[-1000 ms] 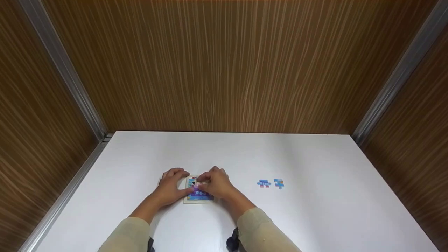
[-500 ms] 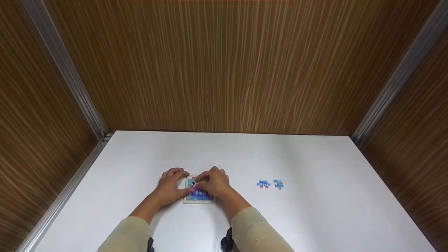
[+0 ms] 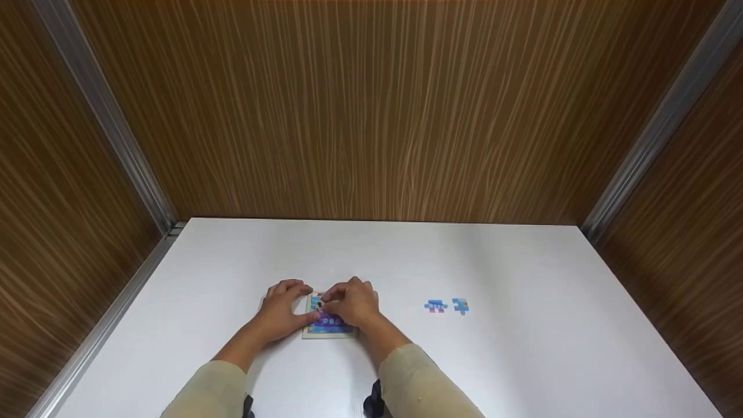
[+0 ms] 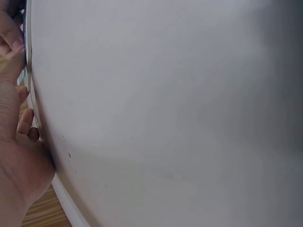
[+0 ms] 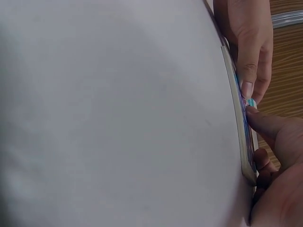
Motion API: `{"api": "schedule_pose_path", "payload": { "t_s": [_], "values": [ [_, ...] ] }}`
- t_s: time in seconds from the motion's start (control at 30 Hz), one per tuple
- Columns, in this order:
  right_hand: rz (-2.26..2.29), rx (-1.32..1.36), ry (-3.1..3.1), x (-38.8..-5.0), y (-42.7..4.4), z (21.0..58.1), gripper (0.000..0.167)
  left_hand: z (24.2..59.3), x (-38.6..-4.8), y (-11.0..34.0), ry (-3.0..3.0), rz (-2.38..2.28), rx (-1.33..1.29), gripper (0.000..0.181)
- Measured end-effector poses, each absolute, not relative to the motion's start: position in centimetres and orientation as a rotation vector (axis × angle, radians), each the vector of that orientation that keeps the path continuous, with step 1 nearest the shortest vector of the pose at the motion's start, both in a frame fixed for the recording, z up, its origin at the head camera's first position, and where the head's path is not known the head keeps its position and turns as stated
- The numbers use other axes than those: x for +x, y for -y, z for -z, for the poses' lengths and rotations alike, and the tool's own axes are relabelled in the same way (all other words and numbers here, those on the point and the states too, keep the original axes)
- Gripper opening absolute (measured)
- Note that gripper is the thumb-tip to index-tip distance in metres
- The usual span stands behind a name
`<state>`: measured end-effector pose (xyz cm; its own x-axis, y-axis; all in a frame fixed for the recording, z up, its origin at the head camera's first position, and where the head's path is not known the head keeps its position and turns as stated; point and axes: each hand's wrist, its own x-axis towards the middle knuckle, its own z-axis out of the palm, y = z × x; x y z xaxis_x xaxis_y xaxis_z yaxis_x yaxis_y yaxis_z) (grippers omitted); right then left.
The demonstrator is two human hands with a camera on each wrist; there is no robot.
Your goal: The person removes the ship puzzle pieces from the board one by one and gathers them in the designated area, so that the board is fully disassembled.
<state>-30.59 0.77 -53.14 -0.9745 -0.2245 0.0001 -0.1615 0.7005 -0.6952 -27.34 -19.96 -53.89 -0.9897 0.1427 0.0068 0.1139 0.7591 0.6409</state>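
The puzzle board point(image 3: 331, 330) lies well in from the table's far edge point(image 3: 377, 223); your left hand point(image 3: 281, 309) spreads along it; I can't tell whether your right hand point(image 3: 355, 305) pinches anything. Likely light, stiff; steady its rim point(image 3: 328, 337).

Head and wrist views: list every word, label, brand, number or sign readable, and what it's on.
No readable text in any view.
Framed jigsaw puzzle: pale round marks, too small to read.
Left loose jigsaw piece: small pale marks, too small to read.
Right loose jigsaw piece: no lettering discernible.
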Motion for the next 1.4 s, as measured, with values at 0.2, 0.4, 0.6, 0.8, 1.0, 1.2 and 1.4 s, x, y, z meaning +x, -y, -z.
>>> {"api": "schedule_pose_path", "payload": {
  "t_s": [0.2,0.4,0.6,0.8,1.0,1.2,1.4],
  "values": [
    [1.175,-0.265,-2.801,-30.64,-0.65,53.26,0.004,54.14,-27.40,19.85,-2.902,-1.063,0.194,0.065],
    [1.223,-0.199,-2.803,-30.51,-0.61,53.24,0.004,54.36,-27.55,19.74,-2.896,-1.060,0.171,0.065],
    [1.230,-0.164,-2.804,-30.50,-0.48,53.25,0.005,54.38,-27.65,19.73,-2.907,-1.049,0.182,0.065],
    [1.137,-0.225,-2.862,-30.77,-0.51,53.27,0.026,54.08,-27.53,19.72,-2.899,-1.048,0.195,0.066],
    [1.071,-0.287,-2.862,-30.95,-0.59,53.16,0.030,53.93,-27.43,19.84,-2.896,-1.042,0.209,0.069],
    [1.065,-0.268,-2.857,-30.94,-0.54,53.27,0.026,54.25,-27.47,19.89,-2.901,-1.041,0.203,0.068],
    [1.076,-0.261,-2.871,-30.99,-0.35,53.43,0.025,54.28,-27.49,19.90,-2.899,-1.040,0.186,0.066]
  ]
}}
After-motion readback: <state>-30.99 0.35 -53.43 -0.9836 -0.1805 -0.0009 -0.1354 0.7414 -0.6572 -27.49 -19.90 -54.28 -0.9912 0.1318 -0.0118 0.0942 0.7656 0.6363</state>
